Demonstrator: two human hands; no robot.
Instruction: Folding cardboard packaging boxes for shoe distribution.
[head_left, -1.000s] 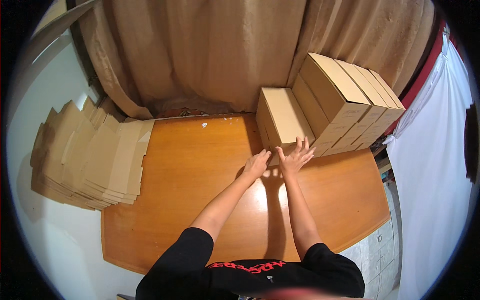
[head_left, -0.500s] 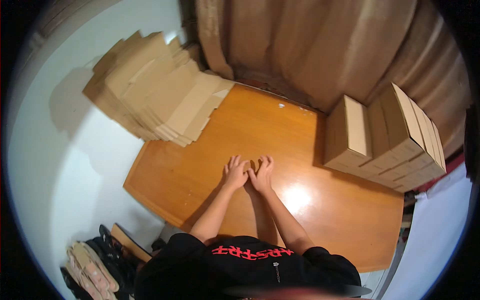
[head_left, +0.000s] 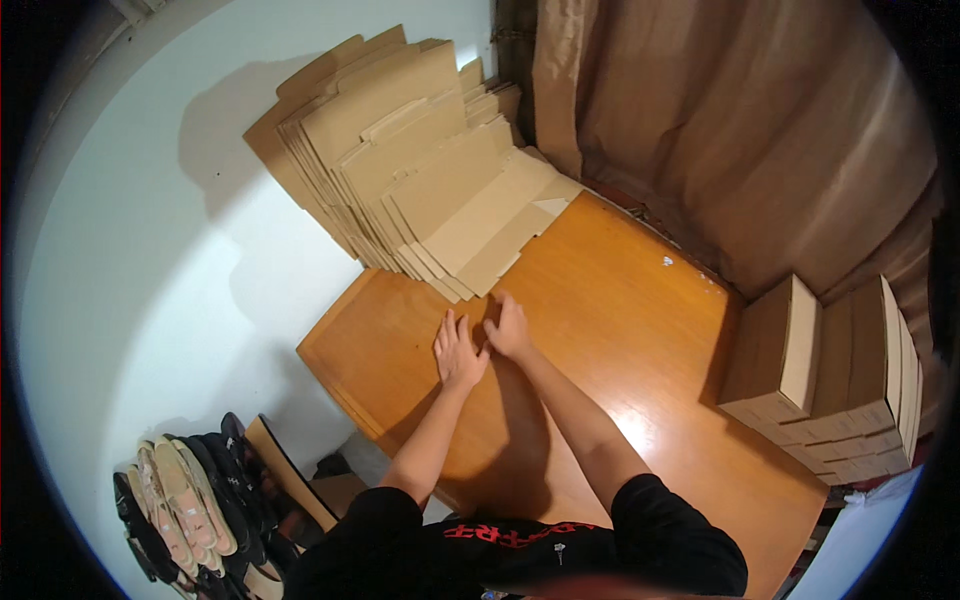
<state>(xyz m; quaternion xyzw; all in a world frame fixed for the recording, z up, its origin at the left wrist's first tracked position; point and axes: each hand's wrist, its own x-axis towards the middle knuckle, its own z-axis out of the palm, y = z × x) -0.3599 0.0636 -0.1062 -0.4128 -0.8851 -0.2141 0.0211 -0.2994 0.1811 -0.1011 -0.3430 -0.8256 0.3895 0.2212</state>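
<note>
My left hand lies flat on the orange wooden table, fingers apart and holding nothing. My right hand rests beside it, fingers spread, its tips close to the lower edge of a leaning stack of flat, unfolded cardboard box blanks. The blanks fan out against the white wall at the table's far left corner. At the right side of the table stand several assembled cardboard boxes, stacked side by side, well away from both hands.
A brown curtain hangs behind the table. Pairs of shoes and sandals lie on the floor at lower left, next to a leaning cardboard piece. A small white scrap lies on the table near the curtain.
Both hands left the assembled boxes on the right and travelled across the table to the left, now lying just below the stack of flat blanks. My head turned left with them.
</note>
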